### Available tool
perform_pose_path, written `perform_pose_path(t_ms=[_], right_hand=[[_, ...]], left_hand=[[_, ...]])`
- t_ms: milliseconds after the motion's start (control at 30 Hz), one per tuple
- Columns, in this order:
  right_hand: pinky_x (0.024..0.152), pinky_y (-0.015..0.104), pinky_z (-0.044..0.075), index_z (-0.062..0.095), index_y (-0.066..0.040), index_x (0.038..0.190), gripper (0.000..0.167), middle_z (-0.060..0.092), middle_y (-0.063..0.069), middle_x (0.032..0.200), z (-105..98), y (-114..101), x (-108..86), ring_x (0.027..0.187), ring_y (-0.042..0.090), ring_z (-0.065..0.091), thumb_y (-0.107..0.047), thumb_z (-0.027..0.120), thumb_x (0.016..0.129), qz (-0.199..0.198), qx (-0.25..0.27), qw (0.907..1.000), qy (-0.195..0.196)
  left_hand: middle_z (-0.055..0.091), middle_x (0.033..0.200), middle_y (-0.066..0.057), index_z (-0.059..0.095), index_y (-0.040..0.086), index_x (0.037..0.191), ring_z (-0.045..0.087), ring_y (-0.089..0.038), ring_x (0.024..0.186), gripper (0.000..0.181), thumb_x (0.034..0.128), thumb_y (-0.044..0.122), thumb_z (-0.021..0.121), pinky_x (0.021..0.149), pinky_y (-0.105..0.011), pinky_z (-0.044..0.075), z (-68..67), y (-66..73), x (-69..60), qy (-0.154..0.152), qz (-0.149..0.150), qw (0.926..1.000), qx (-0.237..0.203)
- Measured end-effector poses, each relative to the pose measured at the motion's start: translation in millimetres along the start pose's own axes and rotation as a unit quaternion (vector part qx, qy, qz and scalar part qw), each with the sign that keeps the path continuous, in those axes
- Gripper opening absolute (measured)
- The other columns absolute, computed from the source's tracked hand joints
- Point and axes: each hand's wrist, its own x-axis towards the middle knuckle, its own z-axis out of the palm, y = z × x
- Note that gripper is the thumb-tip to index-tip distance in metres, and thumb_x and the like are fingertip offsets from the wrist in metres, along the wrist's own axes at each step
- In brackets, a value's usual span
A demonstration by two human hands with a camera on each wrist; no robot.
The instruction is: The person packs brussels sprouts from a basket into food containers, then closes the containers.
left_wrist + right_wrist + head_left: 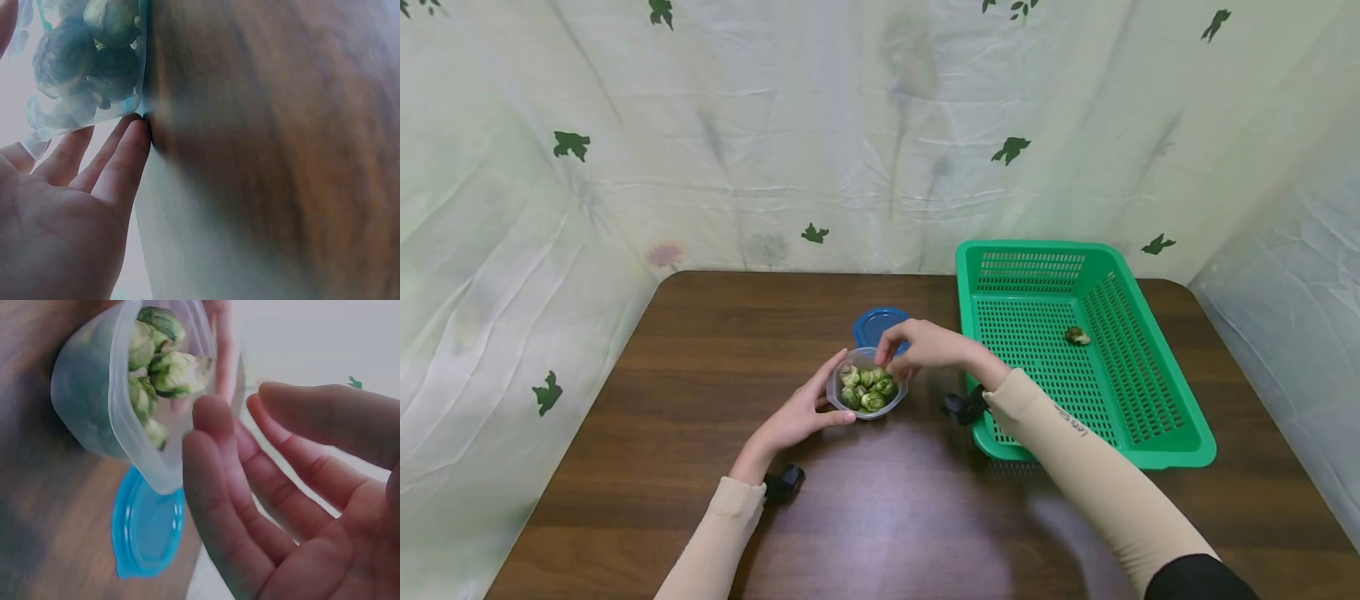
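Observation:
A clear plastic container [868, 414] of Brussels sprouts [868, 388] stands on the table. My left hand [797, 414] holds it from the left, thumb along the near side and fingers round the far side. In the left wrist view those fingers [119, 162] touch the container's wall [142, 69]. Over the container's right rim hovers my right hand [917, 343], its fingers loosely bent. The right wrist view shows nothing between its thumb and fingers [209, 500], beside the container's open mouth. Behind the container lies a blue lid [872, 325], partly covered by the right hand.
A green plastic basket [1180, 433] stands on the right side of the brown table [700, 375]. One Brussels sprout [1077, 336] lies in it. The right forearm passes over the basket's near left corner. A pale curtain [737, 150] hangs behind the table.

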Motion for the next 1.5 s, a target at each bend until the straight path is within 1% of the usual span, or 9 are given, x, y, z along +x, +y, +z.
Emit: perform_pose_path(t_ms=[100, 300, 533, 800, 967, 1033, 1200, 1300, 1500], right_hand=[[0.073, 0.039, 0.055, 0.063, 0.007, 0.105, 0.02, 0.062, 0.022, 0.103, -5, 0, -4.6, 0.077, 0.021, 0.063, 0.002, 0.059, 0.086, -0.009, 0.017, 0.9998, 0.008], [0.074, 0.039, 0.055, 0.063, 0.007, 0.103, 0.017, 0.063, 0.024, 0.103, -13, 3, -15.6, 0.08, 0.023, 0.064, 0.0, 0.06, 0.088, -0.026, 0.034, 0.9987, 0.028], [0.076, 0.04, 0.053, 0.063, 0.002, 0.106, 0.017, 0.065, 0.011, 0.099, -29, 10, -35.8, 0.082, 0.03, 0.065, -0.005, 0.061, 0.092, -0.02, 0.053, 0.9962, 0.066], [0.079, 0.042, 0.053, 0.061, 0.001, 0.112, 0.021, 0.062, 0.014, 0.104, -50, 25, -59.8, 0.084, 0.029, 0.065, -0.01, 0.059, 0.094, -0.017, 0.083, 0.9899, 0.113], [0.083, 0.05, 0.05, 0.06, 0.003, 0.113, 0.022, 0.061, 0.018, 0.108, -60, 37, -73.8, 0.088, 0.036, 0.063, -0.007, 0.058, 0.093, -0.007, 0.114, 0.984, 0.137], [0.084, 0.049, 0.051, 0.059, 0.004, 0.114, 0.023, 0.06, 0.021, 0.11, -63, 42, -80.0, 0.09, 0.038, 0.062, -0.006, 0.059, 0.093, -0.006, 0.12, 0.9818, 0.147], [0.082, 0.042, 0.053, 0.057, 0.007, 0.115, 0.026, 0.058, 0.023, 0.112, -74, 59, -96.6, 0.089, 0.032, 0.064, -0.007, 0.06, 0.093, -0.001, 0.125, 0.9762, 0.177], [0.082, 0.041, 0.053, 0.056, 0.005, 0.116, 0.026, 0.057, 0.021, 0.114, -82, 70, -106.8, 0.089, 0.026, 0.065, -0.007, 0.061, 0.093, 0.011, 0.125, 0.9723, 0.197], [0.085, 0.042, 0.052, 0.053, 0.004, 0.121, 0.033, 0.054, 0.026, 0.123, -96, 89, -129.3, 0.091, 0.024, 0.065, -0.018, 0.058, 0.097, 0.032, 0.108, 0.9678, 0.226]], left_hand=[[0.014, 0.156, -0.013, 0.009, 0.017, 0.155, 0.03, -0.034, 0.135, 0.093, 0.0869, 0.01, 0.072, 0.104, -0.052, 0.033, -0.5, -7.0, 1.2, 0.005, 0.002, 1.0, 0.002], [0.017, 0.155, -0.012, 0.012, 0.017, 0.155, 0.032, -0.032, 0.134, 0.093, 0.0856, 0.014, 0.074, 0.103, -0.05, 0.035, -0.3, -8.2, 0.7, 0.008, 0.01, 0.9999, 0.002], [0.016, 0.156, -0.012, 0.011, 0.019, 0.155, 0.032, -0.033, 0.134, 0.093, 0.0858, 0.013, 0.074, 0.103, -0.05, 0.035, -0.3, -7.7, -0.1, 0.006, 0.007, 1.0, 0.001], [0.012, 0.156, -0.019, 0.009, 0.011, 0.154, 0.031, -0.039, 0.134, 0.091, 0.0874, 0.005, 0.07, 0.102, -0.052, 0.035, 0.7, 17.8, -6.9, -0.006, 0.005, 0.9999, -0.014], [0.011, 0.156, -0.018, 0.009, 0.013, 0.155, 0.032, -0.039, 0.134, 0.091, 0.0874, 0.005, 0.07, 0.102, -0.052, 0.035, 0.4, 20.8, -7.5, -0.009, -0.001, 0.9999, -0.014], [0.011, 0.156, -0.017, 0.009, 0.014, 0.155, 0.031, -0.039, 0.134, 0.091, 0.0873, 0.005, 0.07, 0.102, -0.052, 0.034, 0.5, 20.6, -7.2, -0.009, 0.0, 0.9998, -0.016], [0.011, 0.156, -0.017, 0.009, 0.015, 0.155, 0.03, -0.038, 0.135, 0.091, 0.0872, 0.005, 0.07, 0.102, -0.052, 0.034, 0.8, 19.8, -6.3, -0.008, 0.001, 0.9998, -0.016], [0.012, 0.156, -0.017, 0.01, 0.014, 0.155, 0.03, -0.038, 0.135, 0.091, 0.087, 0.005, 0.07, 0.103, -0.052, 0.034, 0.9, 19.8, -6.0, -0.007, 0.003, 0.9999, -0.014], [0.012, 0.156, -0.017, 0.01, 0.015, 0.155, 0.03, -0.037, 0.135, 0.091, 0.087, 0.005, 0.07, 0.103, -0.052, 0.033, 0.7, 20.7, -5.7, -0.007, 0.003, 0.9999, -0.012]])
